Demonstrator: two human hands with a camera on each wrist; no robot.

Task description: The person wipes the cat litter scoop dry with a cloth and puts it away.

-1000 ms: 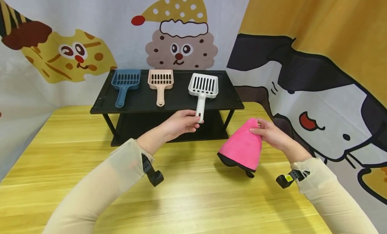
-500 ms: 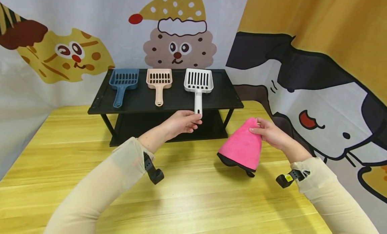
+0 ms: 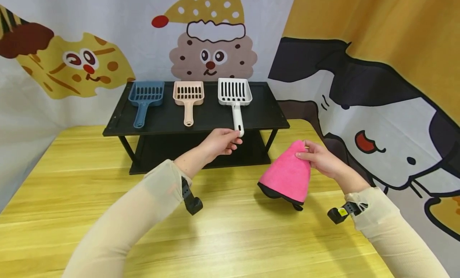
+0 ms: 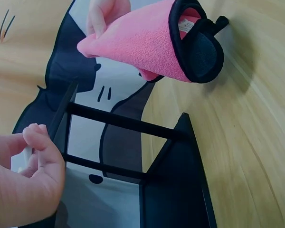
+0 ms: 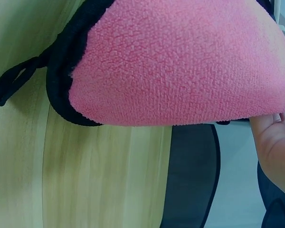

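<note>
In the head view my left hand [image 3: 221, 143] pinches the handle end of a white litter scoop [image 3: 235, 92] between thumb and fingers. The scoop's slotted head lies over the right part of the black rack's top, its handle reaching past the front edge. My right hand [image 3: 318, 156] grips the top of a pink fleece cloth [image 3: 285, 172] with black edging and a small loop, which hangs down over the table. Seen from the left wrist, the cloth [image 4: 142, 42] curls open at the bottom, with a label inside. The right wrist view shows its plush side close up.
A blue litter scoop [image 3: 146, 94] and a beige one [image 3: 188, 95] lie to the left on the black two-tier rack [image 3: 212, 118]. The rack stands on a yellow wood-grain table [image 3: 223, 230]. A cartoon-printed curtain [image 3: 147, 14] hangs behind and to the right.
The left hand has moved the white litter scoop back over the rack, its head turning to line up beside the others. The right hand and pink cloth have stayed in place.
</note>
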